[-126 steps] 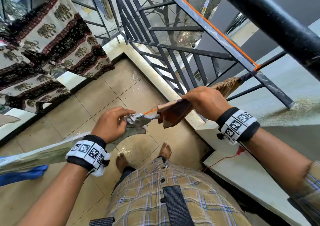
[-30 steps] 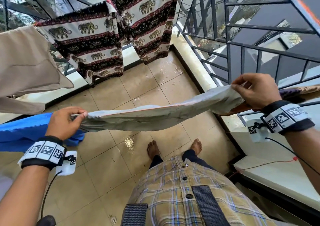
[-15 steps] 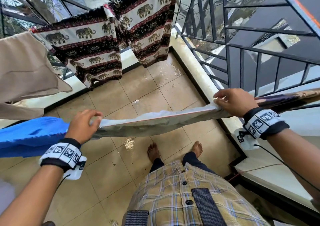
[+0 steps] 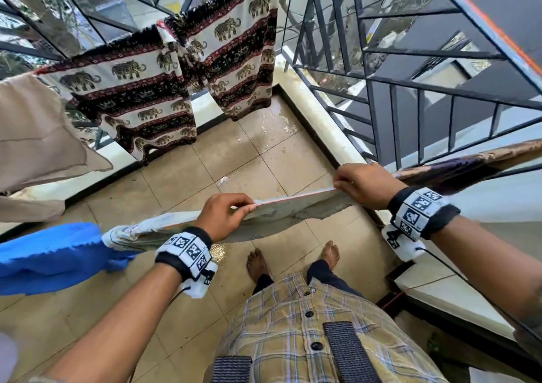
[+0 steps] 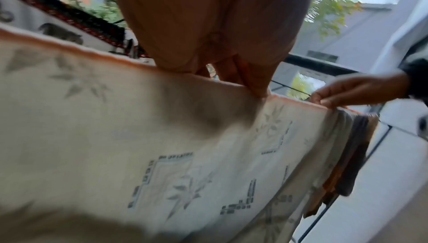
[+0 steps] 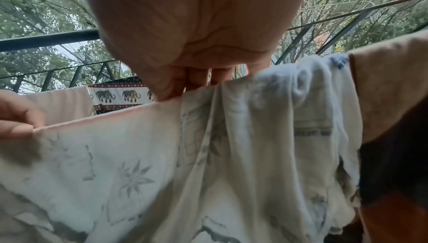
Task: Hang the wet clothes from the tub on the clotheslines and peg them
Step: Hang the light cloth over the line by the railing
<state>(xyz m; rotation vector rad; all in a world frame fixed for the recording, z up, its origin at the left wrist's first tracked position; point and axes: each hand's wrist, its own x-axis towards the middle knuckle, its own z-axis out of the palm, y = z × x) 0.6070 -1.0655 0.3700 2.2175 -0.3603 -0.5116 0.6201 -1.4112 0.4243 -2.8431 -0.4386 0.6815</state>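
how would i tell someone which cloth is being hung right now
Find the railed balcony corner, then the line nearest the person. The white leaf-print cloth lies over it, pinched by the left hand and the right hand; its neighbours are blue and brown.

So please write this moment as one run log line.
left hand: pinches white printed cloth top edge | right hand: pinches same edge | cloth: draped over line | pegs: none visible

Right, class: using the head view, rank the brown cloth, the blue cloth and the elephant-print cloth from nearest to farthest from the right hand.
From the right hand:
1. Brown cloth, on the line just to its right.
2. Elephant-print cloth, hanging ahead on the far line.
3. Blue cloth, at the far left, beyond the left hand.
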